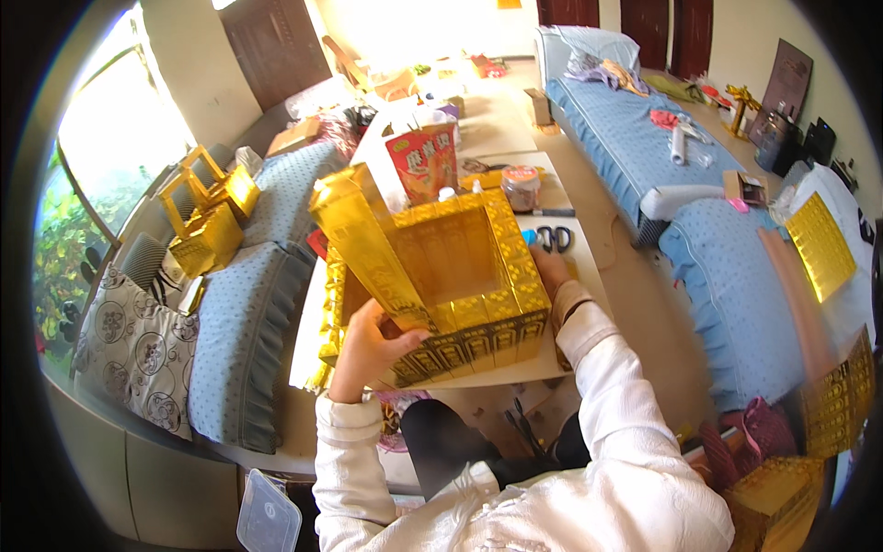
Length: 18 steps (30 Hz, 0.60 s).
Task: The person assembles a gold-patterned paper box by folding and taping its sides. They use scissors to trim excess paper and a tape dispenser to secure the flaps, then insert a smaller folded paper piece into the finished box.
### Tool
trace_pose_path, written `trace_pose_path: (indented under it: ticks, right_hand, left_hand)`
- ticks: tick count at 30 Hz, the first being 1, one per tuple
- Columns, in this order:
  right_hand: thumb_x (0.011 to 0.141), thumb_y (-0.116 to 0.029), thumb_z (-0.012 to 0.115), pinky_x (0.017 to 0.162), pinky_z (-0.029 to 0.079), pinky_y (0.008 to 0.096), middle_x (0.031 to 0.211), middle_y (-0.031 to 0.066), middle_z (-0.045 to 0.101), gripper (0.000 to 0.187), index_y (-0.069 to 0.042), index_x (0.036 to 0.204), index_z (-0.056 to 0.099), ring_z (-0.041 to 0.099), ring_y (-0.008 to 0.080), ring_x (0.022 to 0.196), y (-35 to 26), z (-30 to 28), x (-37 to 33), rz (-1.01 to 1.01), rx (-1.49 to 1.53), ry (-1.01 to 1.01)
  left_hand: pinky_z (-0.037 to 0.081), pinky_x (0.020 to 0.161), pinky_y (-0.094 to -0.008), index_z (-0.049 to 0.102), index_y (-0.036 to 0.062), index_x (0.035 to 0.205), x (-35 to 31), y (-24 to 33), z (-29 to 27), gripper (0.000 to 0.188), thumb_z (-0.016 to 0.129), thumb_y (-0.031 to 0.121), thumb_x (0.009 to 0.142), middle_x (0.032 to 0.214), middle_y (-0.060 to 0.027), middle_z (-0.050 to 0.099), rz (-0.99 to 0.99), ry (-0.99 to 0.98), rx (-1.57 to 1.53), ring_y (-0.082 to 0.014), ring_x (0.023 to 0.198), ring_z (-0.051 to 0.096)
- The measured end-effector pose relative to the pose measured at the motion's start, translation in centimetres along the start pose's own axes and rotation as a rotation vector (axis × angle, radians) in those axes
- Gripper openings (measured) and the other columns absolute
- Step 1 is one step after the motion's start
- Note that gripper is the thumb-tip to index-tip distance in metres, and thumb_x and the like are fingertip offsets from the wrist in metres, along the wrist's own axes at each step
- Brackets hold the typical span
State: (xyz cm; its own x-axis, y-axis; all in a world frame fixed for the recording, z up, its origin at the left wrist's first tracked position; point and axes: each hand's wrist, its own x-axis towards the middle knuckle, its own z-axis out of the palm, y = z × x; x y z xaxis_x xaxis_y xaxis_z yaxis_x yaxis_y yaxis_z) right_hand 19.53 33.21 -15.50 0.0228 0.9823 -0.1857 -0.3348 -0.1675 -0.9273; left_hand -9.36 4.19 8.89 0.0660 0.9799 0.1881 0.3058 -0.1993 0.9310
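Note:
In front of me on the table stands a square gold foil box frame (469, 331) with an open middle and embossed sides. A long gold foil piece (372, 248) leans up and left across its left part. My left hand (377, 345) grips the lower end of that piece at the frame's near left corner, thumb in front, other fingers partly hidden. My right hand (554, 274) is against the frame's right side; its fingers are mostly hidden. Beside it are a small blue object (529, 237) and black-handled scissors (555, 241).
Farther along the table (589, 276) stand a red snack bag (423, 164) and a clear jar (521, 189). Blue sofas (253, 350) flank the table; gold foil frames (204, 241) sit on the left one. More gold pieces (820, 247) lie at the right. A plastic lid (269, 515) is lower left.

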Motion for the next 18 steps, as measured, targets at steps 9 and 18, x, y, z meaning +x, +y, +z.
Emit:
trace_pose_path:
  ticks: [9, 18]
  right_hand:
    - [0.080, -0.044, 0.078, 0.058, 0.055, 0.0409, 0.079, 0.0155, 0.072, 0.054, 0.008, 0.098, 0.072, 0.071, 0.0269, 0.065, -4.3, -6.3, -13.8, -0.143, -0.639, 0.217]
    - [0.081, -0.045, 0.079, 0.088, 0.057, 0.0515, 0.120, 0.0187, 0.066, 0.059, -0.001, 0.117, 0.064, 0.068, 0.0416, 0.107, -1.4, -5.7, -23.5, -0.243, -1.198, 0.395]
  left_hand:
    - [0.056, 0.090, -0.0268, 0.061, -0.0027, 0.128, -1.1, -1.5, -1.0, 0.041, 0.077, -0.002, 0.090, 0.116, -0.0053, 0.073, -0.008, -0.003, -0.087, -0.0106, 0.102, 0.067]
    - [0.055, 0.097, -0.0282, 0.060, -0.0028, 0.131, -0.7, -1.3, -1.2, 0.042, 0.076, -0.002, 0.091, 0.120, -0.0072, 0.072, 0.008, -0.017, -0.023, -0.0126, 0.108, 0.067]
